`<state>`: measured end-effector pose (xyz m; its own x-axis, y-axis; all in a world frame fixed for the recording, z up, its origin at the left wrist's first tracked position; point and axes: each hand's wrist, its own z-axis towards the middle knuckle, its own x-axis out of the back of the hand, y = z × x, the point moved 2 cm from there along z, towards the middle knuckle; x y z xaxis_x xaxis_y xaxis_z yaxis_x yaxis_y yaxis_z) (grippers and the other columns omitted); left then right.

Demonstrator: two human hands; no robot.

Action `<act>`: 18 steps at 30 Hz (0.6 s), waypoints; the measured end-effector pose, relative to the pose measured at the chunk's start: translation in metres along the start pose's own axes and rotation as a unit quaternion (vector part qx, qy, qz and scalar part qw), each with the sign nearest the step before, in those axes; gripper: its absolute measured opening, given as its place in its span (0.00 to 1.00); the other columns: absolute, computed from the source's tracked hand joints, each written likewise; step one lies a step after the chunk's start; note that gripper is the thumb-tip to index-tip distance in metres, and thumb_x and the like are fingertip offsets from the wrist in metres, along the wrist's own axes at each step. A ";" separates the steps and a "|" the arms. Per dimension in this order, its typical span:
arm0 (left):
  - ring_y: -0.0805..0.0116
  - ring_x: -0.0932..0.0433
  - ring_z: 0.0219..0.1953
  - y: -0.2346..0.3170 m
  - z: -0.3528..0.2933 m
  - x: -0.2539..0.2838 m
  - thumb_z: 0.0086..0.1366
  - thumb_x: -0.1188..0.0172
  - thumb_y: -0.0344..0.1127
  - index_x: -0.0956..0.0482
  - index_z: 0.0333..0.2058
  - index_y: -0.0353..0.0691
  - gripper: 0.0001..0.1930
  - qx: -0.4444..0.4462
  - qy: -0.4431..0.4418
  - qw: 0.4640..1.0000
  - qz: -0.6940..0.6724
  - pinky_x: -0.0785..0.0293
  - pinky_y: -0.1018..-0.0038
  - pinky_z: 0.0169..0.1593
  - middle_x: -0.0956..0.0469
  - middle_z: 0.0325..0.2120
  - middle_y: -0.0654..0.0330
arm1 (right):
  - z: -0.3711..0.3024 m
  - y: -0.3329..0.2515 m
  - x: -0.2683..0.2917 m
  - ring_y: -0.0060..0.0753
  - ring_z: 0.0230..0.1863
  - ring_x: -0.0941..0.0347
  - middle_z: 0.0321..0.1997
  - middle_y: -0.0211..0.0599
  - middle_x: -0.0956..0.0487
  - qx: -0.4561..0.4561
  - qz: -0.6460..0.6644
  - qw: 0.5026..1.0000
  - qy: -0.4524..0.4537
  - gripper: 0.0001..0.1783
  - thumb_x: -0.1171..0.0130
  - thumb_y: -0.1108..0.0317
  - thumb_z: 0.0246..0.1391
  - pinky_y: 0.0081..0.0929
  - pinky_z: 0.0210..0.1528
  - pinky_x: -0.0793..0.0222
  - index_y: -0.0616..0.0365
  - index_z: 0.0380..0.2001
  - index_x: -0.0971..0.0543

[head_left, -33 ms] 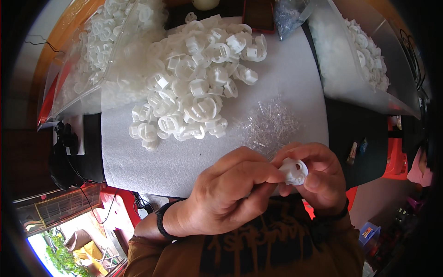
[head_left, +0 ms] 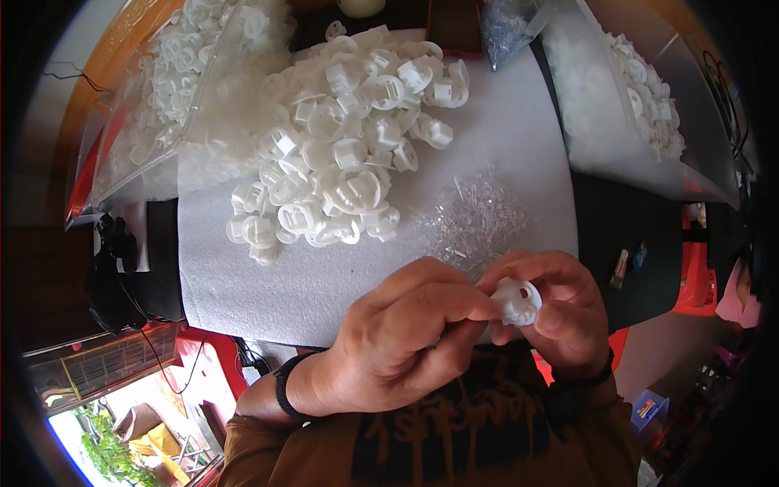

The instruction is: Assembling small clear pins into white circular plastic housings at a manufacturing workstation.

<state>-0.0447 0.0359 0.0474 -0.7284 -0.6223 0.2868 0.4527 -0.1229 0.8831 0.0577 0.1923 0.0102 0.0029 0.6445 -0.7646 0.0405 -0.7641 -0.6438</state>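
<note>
In my right hand [head_left: 564, 304] is a small white plastic fitting [head_left: 517, 302], round with a hole and a raised collar, gripped between thumb and fingers. My left hand [head_left: 414, 341] comes in from the left with thumb and forefinger pinched together against the fitting's left edge. Whatever lies in that pinch is hidden by the fingertips. Just beyond both hands is a loose heap of clear, thin pieces with wire-like legs [head_left: 475, 223]. Farther left a large pile of similar white fittings [head_left: 349, 150] spreads over the pale foam sheet [head_left: 243, 296].
A clear bag of white fittings [head_left: 174, 97] stands at the far left, and a clear bin with more [head_left: 645, 97] at the far right. Between them at the back are a dark red-edged tray [head_left: 454, 28] and a bag of small bluish parts [head_left: 507, 36]. A black table edge [head_left: 629, 235] borders the foam.
</note>
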 end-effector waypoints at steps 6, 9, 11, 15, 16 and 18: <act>0.69 0.24 0.28 0.001 -0.001 -0.001 0.53 0.41 0.19 0.23 0.35 0.36 0.10 0.004 -0.005 1.000 -0.003 0.30 0.77 0.31 0.24 0.28 0.57 | -0.003 -0.002 -0.002 0.34 0.52 0.29 0.54 0.50 0.29 0.014 -0.021 1.000 0.003 0.22 0.42 0.73 0.54 0.30 0.48 0.26 0.63 0.52 0.30; 0.69 0.24 0.28 0.003 -0.003 -0.002 0.53 0.40 0.19 0.23 0.34 0.36 0.10 -0.002 -0.002 1.000 0.018 0.30 0.77 0.30 0.24 0.28 0.57 | -0.003 -0.008 -0.009 0.34 0.52 0.30 0.53 0.50 0.29 0.048 -0.087 0.995 0.025 0.21 0.41 0.75 0.52 0.29 0.48 0.27 0.63 0.51 0.28; 0.69 0.24 0.28 0.005 -0.003 -0.002 0.52 0.39 0.20 0.23 0.34 0.36 0.09 0.001 -0.009 1.000 0.029 0.30 0.77 0.30 0.24 0.28 0.57 | -0.003 -0.011 -0.011 0.34 0.51 0.30 0.53 0.49 0.29 0.078 -0.141 0.986 0.032 0.20 0.41 0.76 0.51 0.29 0.48 0.28 0.63 0.50 0.27; 0.68 0.25 0.28 0.003 -0.005 -0.003 0.52 0.38 0.20 0.22 0.34 0.36 0.10 0.000 -0.005 0.999 0.041 0.29 0.77 0.30 0.24 0.27 0.57 | -0.006 -0.020 -0.011 0.33 0.49 0.29 0.51 0.47 0.29 0.132 -0.346 0.928 0.025 0.20 0.38 0.77 0.48 0.29 0.47 0.30 0.63 0.47 0.24; 0.69 0.25 0.28 0.003 -0.006 -0.004 0.52 0.38 0.20 0.22 0.34 0.37 0.10 0.004 -0.008 0.999 0.034 0.30 0.77 0.30 0.24 0.27 0.57 | -0.006 -0.022 -0.012 0.33 0.48 0.29 0.51 0.47 0.28 0.145 -0.393 0.908 0.018 0.21 0.38 0.78 0.47 0.29 0.47 0.31 0.63 0.47 0.24; 0.69 0.25 0.28 0.001 -0.005 -0.004 0.51 0.39 0.20 0.22 0.33 0.37 0.09 0.008 -0.011 1.000 0.028 0.30 0.77 0.30 0.24 0.27 0.57 | -0.004 -0.026 -0.014 0.34 0.47 0.28 0.51 0.47 0.28 0.158 -0.429 0.889 0.003 0.21 0.37 0.79 0.46 0.29 0.46 0.30 0.62 0.47 0.24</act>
<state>-0.0387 0.0339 0.0453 -0.7136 -0.6100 0.3445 0.4853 -0.0759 0.8711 0.0604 0.2029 0.0377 0.1118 0.9937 0.0121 -0.2516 0.0401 -0.9670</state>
